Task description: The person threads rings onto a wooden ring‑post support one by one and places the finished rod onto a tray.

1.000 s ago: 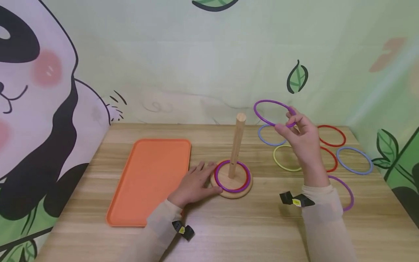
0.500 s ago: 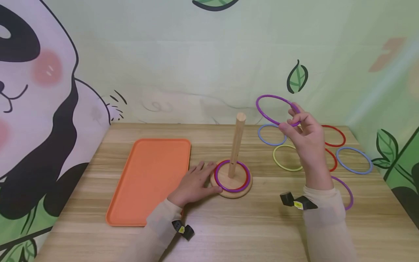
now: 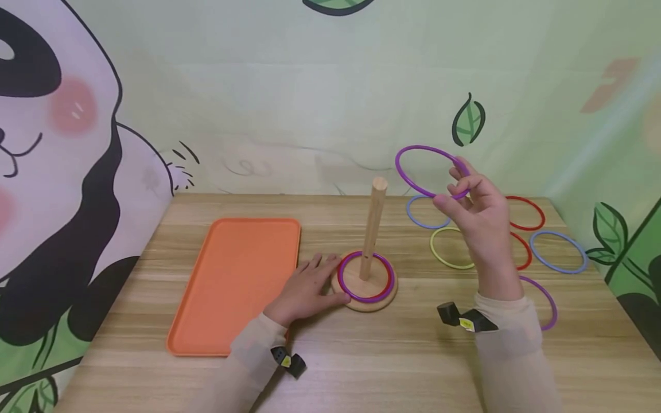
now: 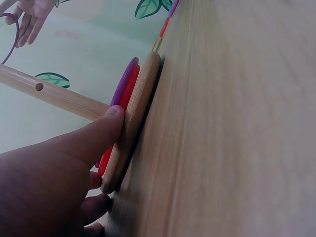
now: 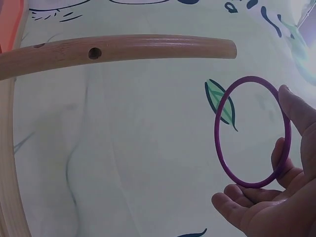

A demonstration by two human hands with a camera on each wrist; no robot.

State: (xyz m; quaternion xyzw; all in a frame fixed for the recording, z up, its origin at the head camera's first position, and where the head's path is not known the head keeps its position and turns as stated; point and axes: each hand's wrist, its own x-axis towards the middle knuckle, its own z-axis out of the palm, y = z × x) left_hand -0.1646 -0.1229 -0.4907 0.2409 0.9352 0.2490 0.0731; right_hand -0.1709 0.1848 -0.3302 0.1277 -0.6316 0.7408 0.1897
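Observation:
My right hand [image 3: 485, 223] pinches a purple ring [image 3: 396, 163] in the air, right of and behind the top of a wooden post [image 3: 374, 226]. In the right wrist view, this ring [image 5: 216, 131] is apart from the post's free end. The post rises from a round wooden base [image 3: 368, 307], where another purple ring [image 3: 369, 300] lies over a red ring [image 4: 130, 89], both around the post. My left hand [image 3: 310, 289] rests at the base's left side with fingers spread. Its thumb [image 4: 114, 112] presses at the purple ring's edge.
An orange tray [image 3: 242, 275] lies left of the base. On the right lie a yellow ring [image 3: 432, 249], two blue rings, one far right [image 3: 558, 271], two red rings partly behind my right arm, and a purple ring [image 3: 555, 312]. Behind the table stands a painted wall.
My right hand has lifted the purple ring slightly, moved it right, then back left towards the post. The left hand, base and rings on it have stayed put.

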